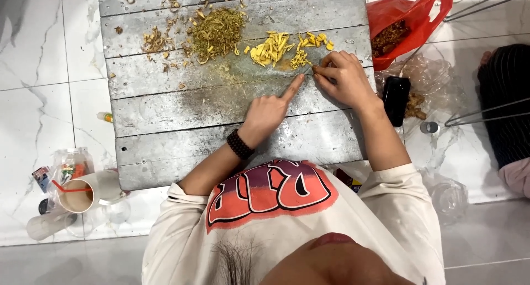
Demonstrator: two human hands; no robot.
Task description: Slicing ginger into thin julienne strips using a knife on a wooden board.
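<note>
From above, the person leans over a grey wooden board (182, 105) laid on a white marble floor. The left hand (270, 109), with a dark bead bracelet (240, 144) at the wrist, lies on the planks with its index finger stretched out straight, the tip pointing at a thin blade (303, 71); the other fingers are curled in, holding nothing that I can see. The right hand (343, 75) is bunched narrow, fingertips pinched together at the blade's end, just below a small heap of yellow cut pieces (301, 57). Whether it grips a handle I cannot tell; the fingers hide it.

A larger pile of yellow strips (270, 48) sits just left of that heap, and a mound of greenish shreds (216, 32) lies further left, with brown scraps (154, 41) beyond it. Off the board's right edge stand a red plastic bag (403, 20) and a black phone (396, 99). At lower left a paper cup (77, 195) with a red straw lies tipped beside clear plastic packaging.
</note>
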